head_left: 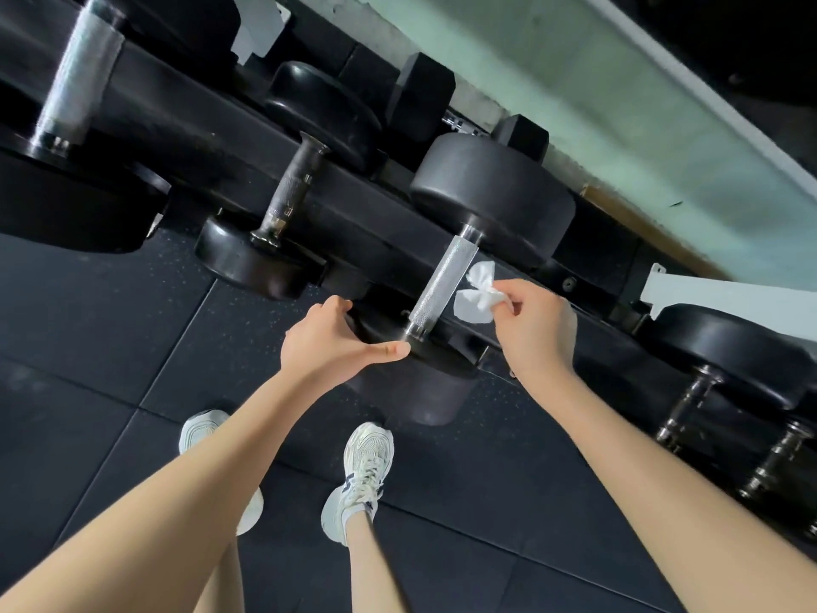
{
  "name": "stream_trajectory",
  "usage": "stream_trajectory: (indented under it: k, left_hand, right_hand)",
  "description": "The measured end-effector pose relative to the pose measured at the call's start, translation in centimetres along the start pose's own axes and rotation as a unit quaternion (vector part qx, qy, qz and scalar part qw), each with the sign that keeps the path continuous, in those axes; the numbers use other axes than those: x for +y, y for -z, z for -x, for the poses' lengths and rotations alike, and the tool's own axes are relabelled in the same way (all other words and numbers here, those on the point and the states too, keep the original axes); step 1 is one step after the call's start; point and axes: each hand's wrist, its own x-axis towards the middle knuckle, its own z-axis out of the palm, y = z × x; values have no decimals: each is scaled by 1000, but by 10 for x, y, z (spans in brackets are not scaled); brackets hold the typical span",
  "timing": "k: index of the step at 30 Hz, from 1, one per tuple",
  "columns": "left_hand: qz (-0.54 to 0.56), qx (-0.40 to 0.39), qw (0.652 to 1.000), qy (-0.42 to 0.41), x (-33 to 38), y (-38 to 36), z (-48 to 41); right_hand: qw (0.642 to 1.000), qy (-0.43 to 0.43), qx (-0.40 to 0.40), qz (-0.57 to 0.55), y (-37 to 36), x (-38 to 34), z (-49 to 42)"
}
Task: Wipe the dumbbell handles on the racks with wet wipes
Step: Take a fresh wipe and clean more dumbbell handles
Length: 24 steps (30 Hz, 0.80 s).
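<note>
A black dumbbell lies on the rack (212,139) in front of me, its silver knurled handle (442,283) running toward me between a big far head (490,196) and a near head (424,360). My left hand (340,342) grips the near head's left rim, thumb along its front edge. My right hand (535,325) pinches a crumpled white wet wipe (477,294) just to the right of the handle; whether the wipe touches the handle I cannot tell.
To the left lie a smaller dumbbell with a dark handle (292,188) and a large one with a silver handle (79,73). More dumbbells (729,360) sit at the right. Dark rubber floor tiles (110,329) and my white sneakers (362,475) are below.
</note>
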Motion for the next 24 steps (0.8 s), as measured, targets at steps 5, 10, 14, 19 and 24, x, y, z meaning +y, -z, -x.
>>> stream_trajectory:
  k: [5,10,14,19,24]
  left_hand:
    - [-9,10,1000,-2,1,1,-1]
    - [2,19,1000,-4,1,-1,0]
    - [2,16,1000,-3,1,0,-1]
    - [8,25,1000,-5,0,-4,0]
    - [9,22,1000,-7,0,-3,0]
  right_hand:
    - [988,-53,-42,-141,-39,-14,-9]
    - [902,-248,-21,-353,-65,-37,-16]
    - [843,-332,77,-416,-58,-49,-60]
    - [876,-288,-11,-385,-68,-41,-14]
    - [880,-290,77,-368,-52,-49,-62]
